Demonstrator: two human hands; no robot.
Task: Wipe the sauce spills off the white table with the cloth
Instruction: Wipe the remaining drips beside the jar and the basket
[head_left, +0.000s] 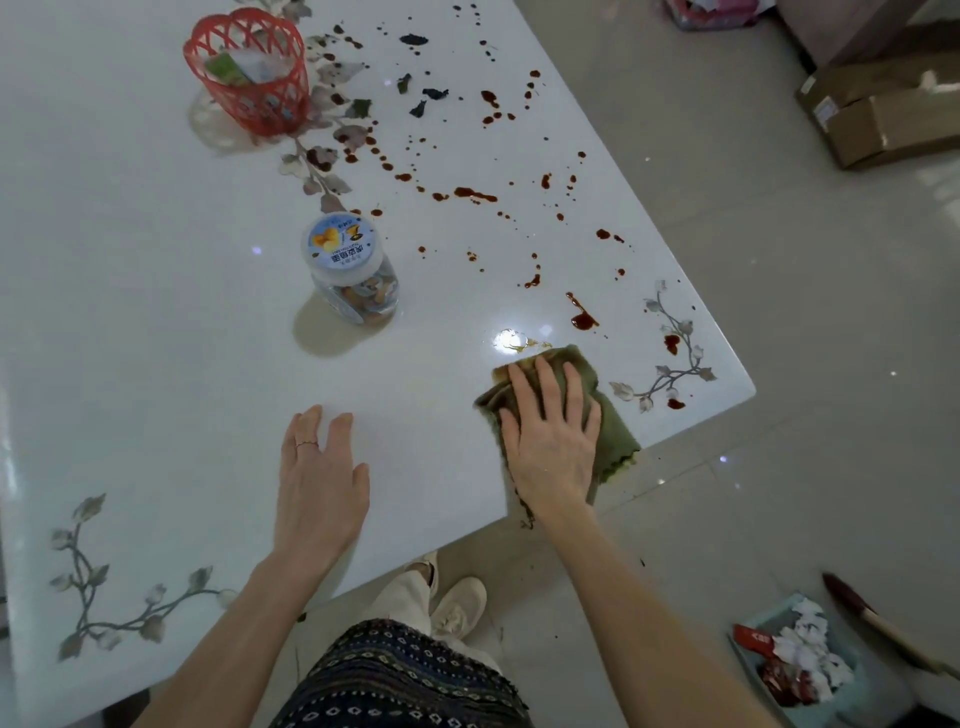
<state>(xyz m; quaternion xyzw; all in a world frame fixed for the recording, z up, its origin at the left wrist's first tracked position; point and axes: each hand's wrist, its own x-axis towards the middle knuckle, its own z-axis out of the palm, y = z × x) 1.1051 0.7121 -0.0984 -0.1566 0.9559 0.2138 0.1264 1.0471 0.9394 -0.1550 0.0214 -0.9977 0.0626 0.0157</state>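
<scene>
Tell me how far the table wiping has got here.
Early, it seems. The near part of the table by the left hand shows no sauce. In hand: the right hand presses flat on the green cloth at the near edge, a faint smear just beyond it. To do: most sauce spills, spread from beside the jar up toward the red basket, plus spots at the right corner.
</scene>
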